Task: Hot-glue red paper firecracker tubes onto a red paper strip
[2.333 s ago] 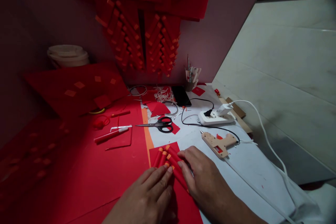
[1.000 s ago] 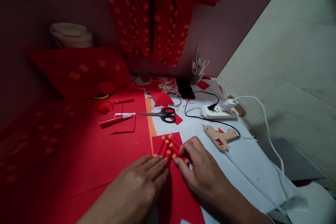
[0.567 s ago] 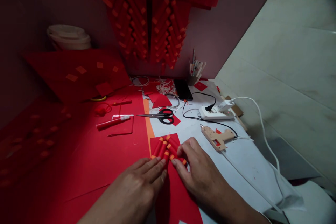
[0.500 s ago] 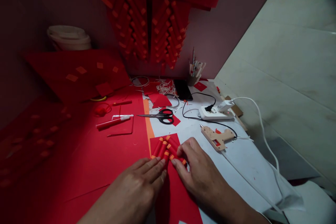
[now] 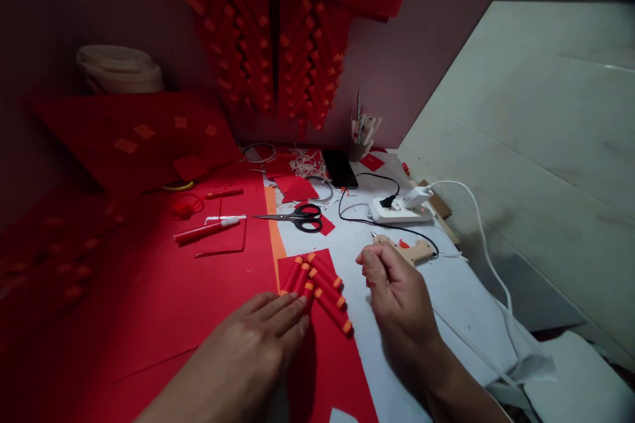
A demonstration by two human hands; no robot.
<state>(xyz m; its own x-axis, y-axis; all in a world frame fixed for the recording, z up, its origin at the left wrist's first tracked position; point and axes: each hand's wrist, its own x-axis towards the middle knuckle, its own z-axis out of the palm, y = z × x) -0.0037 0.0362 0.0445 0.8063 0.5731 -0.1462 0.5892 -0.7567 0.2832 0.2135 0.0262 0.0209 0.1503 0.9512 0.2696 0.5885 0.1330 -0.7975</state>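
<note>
**Left hand pins rolls, right hand at glue gun**

Left hand (image 5: pixel 258 344) flat, palm down, fingers released, tips touching red paper rolls (image 5: pixel 317 284) lying on a red sheet on the table (image 5: pixel 446 291). Right hand (image 5: pixel 397 291) lifted just right of rolls, fingers curled, loosely clenched, empty as far as visible, knuckles just beside glue gun (image 5: pixel 411 250). Scissors (image 5: pixel 297 217) farther back.

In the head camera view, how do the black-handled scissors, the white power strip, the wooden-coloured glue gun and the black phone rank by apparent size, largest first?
1. Black-handled scissors, the longest.
2. White power strip.
3. Black phone; it lies farther back, so its rank against the strip is unsure.
4. Wooden-coloured glue gun: the right hand partly covers it, so its full size cannot be judged.
</note>
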